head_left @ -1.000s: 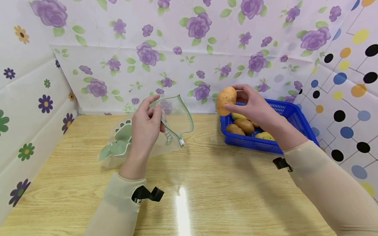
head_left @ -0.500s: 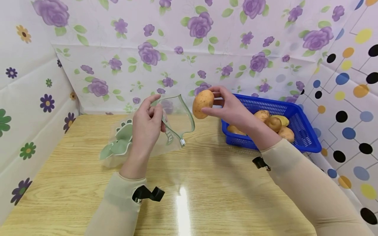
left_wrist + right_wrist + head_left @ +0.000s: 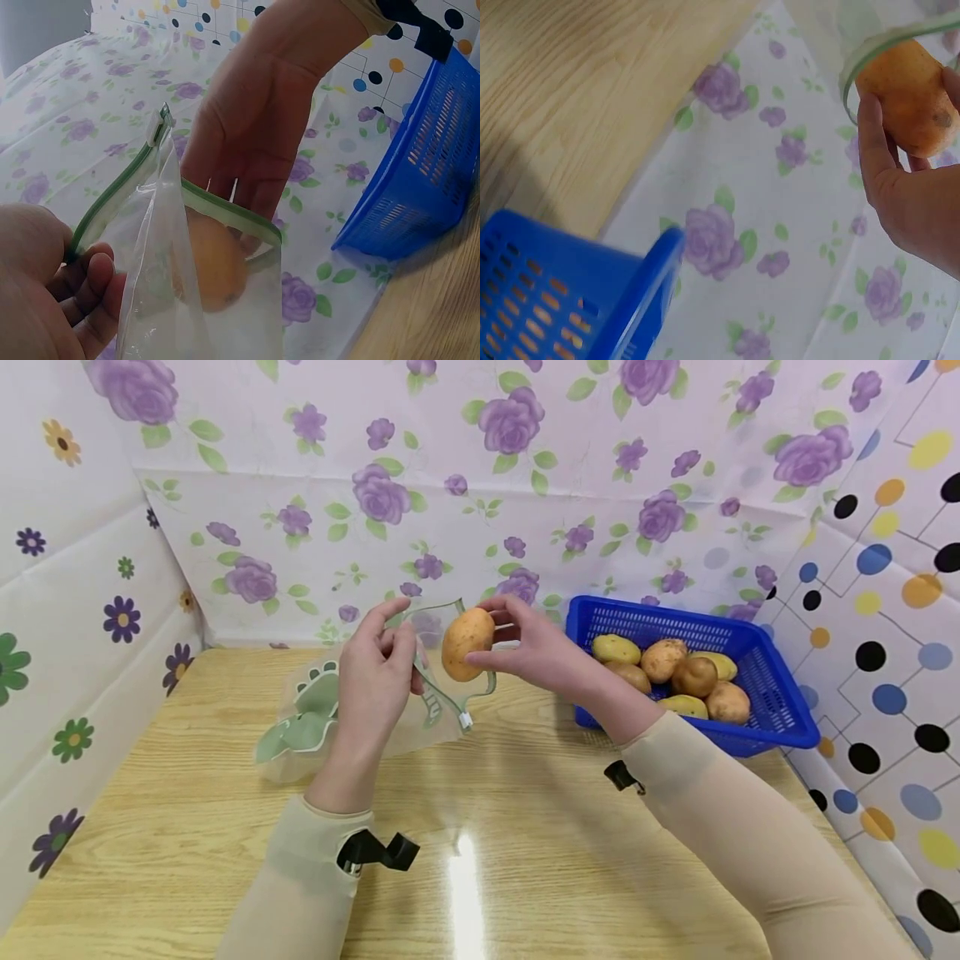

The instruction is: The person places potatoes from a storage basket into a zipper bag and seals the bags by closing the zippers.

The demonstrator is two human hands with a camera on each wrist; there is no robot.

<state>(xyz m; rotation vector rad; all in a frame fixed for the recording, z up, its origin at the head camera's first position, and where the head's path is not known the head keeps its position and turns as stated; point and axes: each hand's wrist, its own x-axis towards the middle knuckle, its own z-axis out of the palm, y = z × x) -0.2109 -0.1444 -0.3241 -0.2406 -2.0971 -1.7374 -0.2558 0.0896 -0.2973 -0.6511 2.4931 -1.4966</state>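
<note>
My left hand (image 3: 375, 681) pinches the green-edged rim of a clear zip bag (image 3: 420, 727) and keeps its mouth spread. A white slider (image 3: 466, 720) sits at one end of the zip. Between the thumb and fingers of my right hand (image 3: 536, 647) is a tan potato (image 3: 467, 643), right at the bag's mouth. In the left wrist view the potato (image 3: 214, 262) shows through the bag's clear wall, below the green rim. The right wrist view has the bag's rim crossing in front of the potato (image 3: 907, 97). Green cartoon printing covers the bag's left part.
A blue plastic basket (image 3: 780, 689) stands to the right on the wooden table (image 3: 525, 843), holding several potatoes (image 3: 663, 660). Flowered sheeting (image 3: 450, 527) hangs behind the table, and a dotted sheet (image 3: 885, 635) lines the right side.
My right hand has carried the potato leftward from over the basket to the bag's mouth. The left hand and bag have stayed almost still.
</note>
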